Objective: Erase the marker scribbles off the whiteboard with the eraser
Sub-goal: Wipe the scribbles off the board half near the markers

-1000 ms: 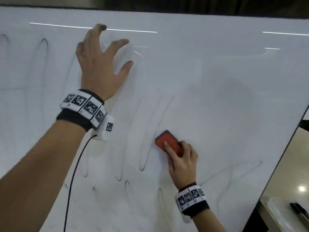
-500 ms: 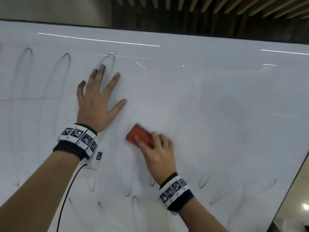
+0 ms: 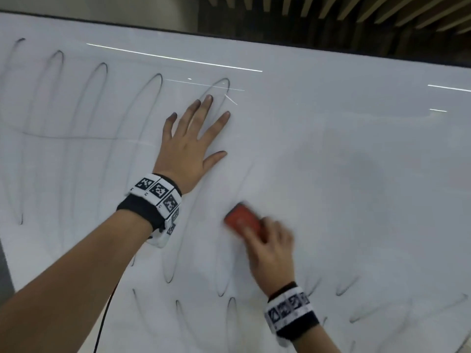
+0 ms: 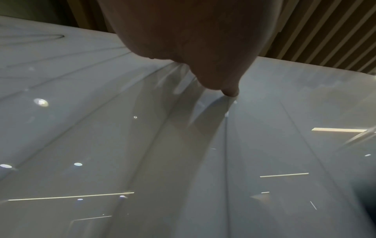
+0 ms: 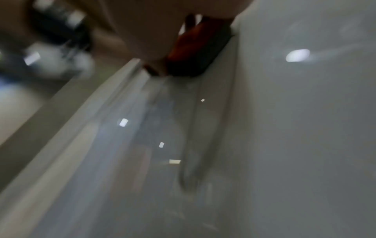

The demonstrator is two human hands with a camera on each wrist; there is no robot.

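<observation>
A large whiteboard fills the head view, with tall black looped scribbles across its left half and short stroke ends along the bottom. My right hand grips a red eraser and presses it flat on the board, blurred by motion. In the right wrist view the red eraser lies against the board under my fingers. My left hand lies flat on the board with fingers spread, above and left of the eraser. The left wrist view shows my palm on the board.
The board's dark top edge runs across the top, with a slatted wooden wall beyond it. The board's right half looks wiped, with faint grey smears. A black cable hangs from my left wrist band.
My right hand has swept the eraser leftward, wiping out the loops that stood left of it. My left hand has come down flat on the board, and the head view has shifted left.
</observation>
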